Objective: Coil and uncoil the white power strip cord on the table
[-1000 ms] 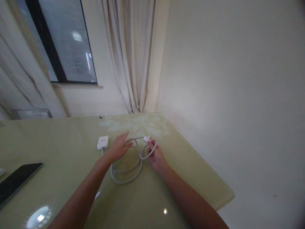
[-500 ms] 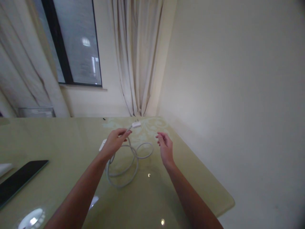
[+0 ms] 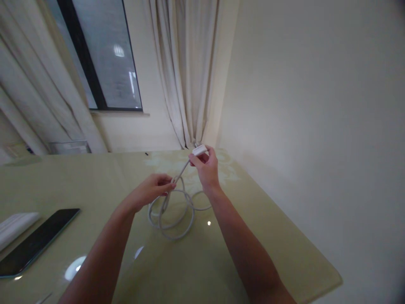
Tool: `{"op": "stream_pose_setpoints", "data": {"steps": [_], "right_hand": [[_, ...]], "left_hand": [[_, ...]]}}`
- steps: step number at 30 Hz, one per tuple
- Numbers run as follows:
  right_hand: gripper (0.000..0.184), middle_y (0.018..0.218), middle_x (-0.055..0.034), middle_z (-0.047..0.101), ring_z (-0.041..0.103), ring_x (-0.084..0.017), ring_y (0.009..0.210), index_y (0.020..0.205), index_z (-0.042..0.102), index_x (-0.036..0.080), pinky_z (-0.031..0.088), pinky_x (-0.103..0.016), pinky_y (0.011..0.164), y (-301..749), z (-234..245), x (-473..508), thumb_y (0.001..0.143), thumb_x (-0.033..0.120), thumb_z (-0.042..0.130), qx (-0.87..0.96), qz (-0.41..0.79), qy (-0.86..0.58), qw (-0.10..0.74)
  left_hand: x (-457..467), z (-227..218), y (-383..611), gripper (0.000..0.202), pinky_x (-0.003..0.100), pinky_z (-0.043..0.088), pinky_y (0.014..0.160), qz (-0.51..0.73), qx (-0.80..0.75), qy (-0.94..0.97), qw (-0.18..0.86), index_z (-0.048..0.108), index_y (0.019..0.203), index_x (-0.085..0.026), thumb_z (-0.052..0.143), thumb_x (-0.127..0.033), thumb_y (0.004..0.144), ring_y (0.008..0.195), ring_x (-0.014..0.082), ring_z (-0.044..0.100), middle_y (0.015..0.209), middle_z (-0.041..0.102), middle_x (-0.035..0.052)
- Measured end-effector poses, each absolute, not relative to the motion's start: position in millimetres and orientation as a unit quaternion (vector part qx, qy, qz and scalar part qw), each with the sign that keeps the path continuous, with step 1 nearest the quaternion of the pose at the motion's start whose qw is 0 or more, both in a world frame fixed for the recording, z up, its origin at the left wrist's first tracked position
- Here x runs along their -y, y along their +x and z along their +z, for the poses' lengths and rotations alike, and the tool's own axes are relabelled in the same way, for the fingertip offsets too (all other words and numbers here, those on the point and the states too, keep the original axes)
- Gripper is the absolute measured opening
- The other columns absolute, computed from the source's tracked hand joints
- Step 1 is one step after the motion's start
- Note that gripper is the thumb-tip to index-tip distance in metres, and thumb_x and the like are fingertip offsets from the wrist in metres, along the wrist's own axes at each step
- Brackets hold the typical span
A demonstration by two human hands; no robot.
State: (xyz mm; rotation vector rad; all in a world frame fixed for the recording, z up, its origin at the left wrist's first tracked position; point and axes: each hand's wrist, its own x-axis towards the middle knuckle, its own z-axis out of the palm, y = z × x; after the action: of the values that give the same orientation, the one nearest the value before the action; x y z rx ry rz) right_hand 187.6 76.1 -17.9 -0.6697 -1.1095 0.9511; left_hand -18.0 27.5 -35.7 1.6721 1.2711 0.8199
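Note:
My right hand holds the white plug at the end of a cord, fingers closed around its body above the far part of the table. A stretch of the white cord runs from the plug down to my left hand, which pinches it between thumb and fingers. Below and between the hands, the rest of the cord lies in loose loops on the table. The cord's other end does not show clearly.
The pale green glossy table meets a wall on the right. At left lie a dark flat tablet-like slab and a white object. A small black piece sits near the back edge, before the curtains.
My right hand, free before, has moved left and away from me and taken hold of the plug, which is now raised. My left hand has stayed on the cord, now farther from the plug.

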Motion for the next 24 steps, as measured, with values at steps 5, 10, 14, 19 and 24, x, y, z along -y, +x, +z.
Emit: {"op": "stream_pose_setpoints", "data": {"steps": [5,10,14,19,24], "right_hand": [[0.04,0.083,0.0014,0.072,0.066,-0.015,0.071,0.111,0.064,0.02,0.054,-0.027,0.067,210,-19,-86,0.077,0.032,0.082,0.586,0.374,-0.415,0.587],[0.022,0.068,-0.0001,0.069,0.064,-0.015,0.066,0.082,0.068,0.02,0.046,-0.024,0.061,199,-23,-71,0.082,0.037,0.081,0.712,0.343,-0.451,0.414],[0.025,0.063,0.0015,0.067,0.061,-0.013,0.057,0.074,0.067,0.02,0.041,-0.023,0.055,179,-33,-64,0.081,0.039,0.083,0.75,0.38,-0.417,0.344],[0.019,0.068,0.0029,0.069,0.063,-0.012,0.061,0.081,0.069,0.019,0.05,-0.021,0.06,168,-43,-68,0.07,0.024,0.084,0.668,0.566,-0.293,0.384],[0.036,0.089,-0.0039,0.081,0.077,-0.016,0.076,0.108,0.064,0.02,0.055,-0.023,0.068,180,-30,-67,0.074,0.022,0.076,0.514,0.724,-0.274,0.371]], "left_hand": [[-30,-37,-5,0.048,0.032,0.053,0.076,0.41,-0.502,0.66,0.379,0.082,0.091,-0.018,0.077,-0.066,0.083,0.084,0.0225,0.068,0.089,0.078,0.0048],[-28,-34,10,0.052,0.032,0.056,0.086,0.53,-0.465,0.574,0.415,0.083,0.105,-0.018,0.077,-0.066,0.085,0.1,0.0254,0.073,0.107,0.082,0.0095],[-25,-30,9,0.058,0.039,0.059,0.093,0.57,-0.453,0.526,0.44,0.082,0.107,-0.017,0.077,-0.069,0.082,0.104,0.0286,0.075,0.11,0.082,0.0129],[-22,-24,6,0.059,0.04,0.061,0.092,0.489,-0.455,0.658,0.347,0.078,0.127,-0.02,0.076,-0.062,0.085,0.109,0.0291,0.075,0.128,0.078,0.0132],[-31,-32,-13,0.07,0.032,0.056,0.065,0.473,-0.561,0.626,0.261,0.07,0.131,-0.016,0.081,-0.058,0.076,0.075,0.0218,0.071,0.109,0.078,0.0122]]}}
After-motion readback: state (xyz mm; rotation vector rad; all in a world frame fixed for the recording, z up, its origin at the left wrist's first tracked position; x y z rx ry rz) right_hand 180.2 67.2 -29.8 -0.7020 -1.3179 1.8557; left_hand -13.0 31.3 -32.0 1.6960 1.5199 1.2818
